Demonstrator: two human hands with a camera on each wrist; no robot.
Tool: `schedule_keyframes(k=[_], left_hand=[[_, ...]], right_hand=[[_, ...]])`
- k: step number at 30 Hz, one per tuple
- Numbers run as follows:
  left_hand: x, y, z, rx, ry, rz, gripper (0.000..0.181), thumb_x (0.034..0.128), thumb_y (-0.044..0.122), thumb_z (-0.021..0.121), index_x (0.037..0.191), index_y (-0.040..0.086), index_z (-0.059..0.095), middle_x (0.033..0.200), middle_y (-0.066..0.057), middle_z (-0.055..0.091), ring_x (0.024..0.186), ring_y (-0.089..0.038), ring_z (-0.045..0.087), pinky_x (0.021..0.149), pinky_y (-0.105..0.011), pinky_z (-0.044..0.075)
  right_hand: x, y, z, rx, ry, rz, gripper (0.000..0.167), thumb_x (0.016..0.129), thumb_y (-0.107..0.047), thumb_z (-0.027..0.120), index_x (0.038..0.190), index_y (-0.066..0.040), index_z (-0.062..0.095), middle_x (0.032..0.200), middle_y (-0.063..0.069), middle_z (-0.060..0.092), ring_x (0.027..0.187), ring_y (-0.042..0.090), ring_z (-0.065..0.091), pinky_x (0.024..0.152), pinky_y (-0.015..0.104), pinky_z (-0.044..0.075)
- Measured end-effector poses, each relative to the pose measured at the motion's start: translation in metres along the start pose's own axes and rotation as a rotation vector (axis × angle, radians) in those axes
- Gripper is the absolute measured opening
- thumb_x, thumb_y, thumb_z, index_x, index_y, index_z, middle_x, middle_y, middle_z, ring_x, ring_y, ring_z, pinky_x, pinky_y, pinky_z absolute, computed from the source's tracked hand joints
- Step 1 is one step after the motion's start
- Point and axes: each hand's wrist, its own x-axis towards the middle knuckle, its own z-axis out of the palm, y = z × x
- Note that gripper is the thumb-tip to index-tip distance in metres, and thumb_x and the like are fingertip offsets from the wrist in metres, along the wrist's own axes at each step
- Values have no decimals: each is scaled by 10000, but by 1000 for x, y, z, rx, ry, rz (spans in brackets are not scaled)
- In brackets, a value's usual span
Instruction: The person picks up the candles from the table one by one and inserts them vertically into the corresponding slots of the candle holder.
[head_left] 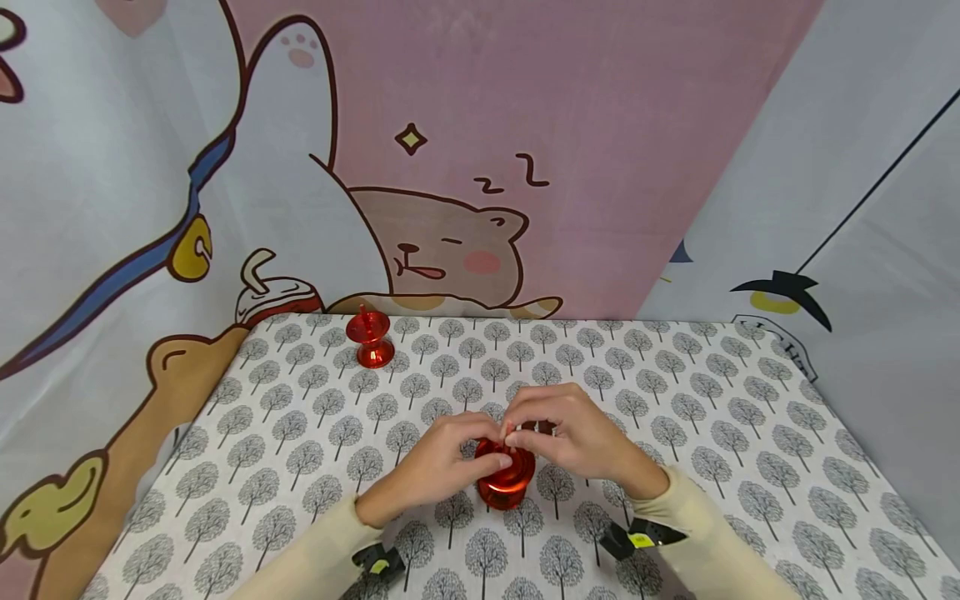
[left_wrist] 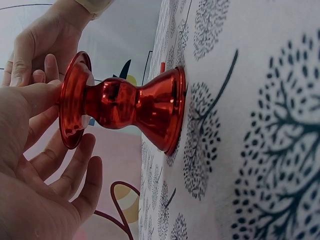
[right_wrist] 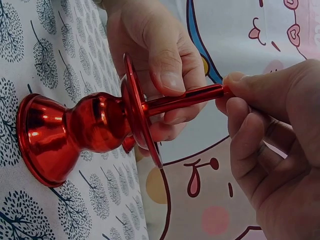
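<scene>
A shiny red metal stand (head_left: 504, 493) is upright on the cloth, with a wide dish at its top and a flared base. From the dish's centre rises a thin red rod (right_wrist: 185, 100). My left hand (head_left: 442, 462) holds the rod low down, thumb on one side and fingers behind, close over the dish (left_wrist: 72, 100). With thumb and index finger, my right hand (right_wrist: 285, 120) pinches the rod's upper tip; the fingertips cover its very end. In the left wrist view the dish and left hand hide the rod.
A second red stand (head_left: 375, 353), also with a dish and a short upright piece, is at the table's back left. Tree-patterned cloth (head_left: 483, 554) covers the table. Behind it hangs a cartoon-printed curtain (head_left: 600, 167).
</scene>
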Motion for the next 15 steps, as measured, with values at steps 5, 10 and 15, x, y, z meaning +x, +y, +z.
schedule_keyframes(k=[5,10,15], left_hand=[[0,0,0,10,0,5,109,1039,159,776,1121,89,791,1160,-11,799,1091,-124,728,980,-336,603],[0,0,0,9,1,7,121,1040,163,775,1133,88,791,1176,-13,799,1108,-130,729,994,-342,600],[1,0,0,2,0,8,111,1039,161,776,1125,92,791,1163,-7,799,1090,-121,728,976,-331,603]], right_hand=[[0,1,0,9,5,4,131,971,24,795,1020,-95,820,1036,-38,776,874,100,706,711,278,605],[-2,4,1,45,13,11,144,962,38,795,1022,-90,822,1032,-17,783,891,121,723,739,303,624],[-3,5,2,64,14,15,148,953,47,800,1025,-80,822,1034,-8,787,905,135,732,756,318,631]])
